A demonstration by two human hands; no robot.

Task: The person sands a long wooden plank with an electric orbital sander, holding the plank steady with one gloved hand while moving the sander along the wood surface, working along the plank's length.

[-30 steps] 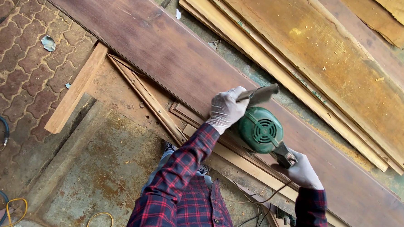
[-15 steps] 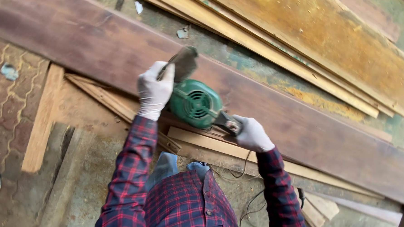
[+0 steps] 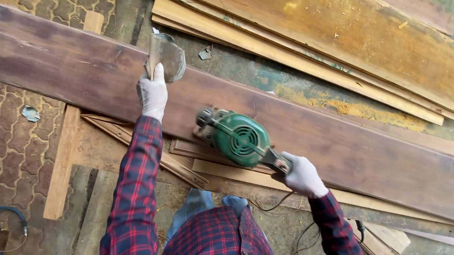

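Note:
A long dark brown plank (image 3: 314, 134) runs across the view from upper left to lower right. My left hand (image 3: 153, 92), in a white glove, reaches out over the plank and holds a grey sheet of sandpaper (image 3: 165, 56). My right hand (image 3: 301, 176), also gloved, grips the rear handle of a green electric power tool (image 3: 235, 137) that rests at the plank's near edge. Both arms wear red and blue plaid sleeves.
Several yellowish planks (image 3: 335, 41) lie beyond the dark plank. Thin wooden strips (image 3: 151, 151) and a short batten (image 3: 62, 160) lie on the ground near me. A black cable (image 3: 298, 241) trails below the tool. A blue hose (image 3: 9, 213) lies at lower left on paving.
My left hand has left the tool's body and stretched forward over the plank with the sandpaper. The right hand still holds the tool's handle. The view has shifted.

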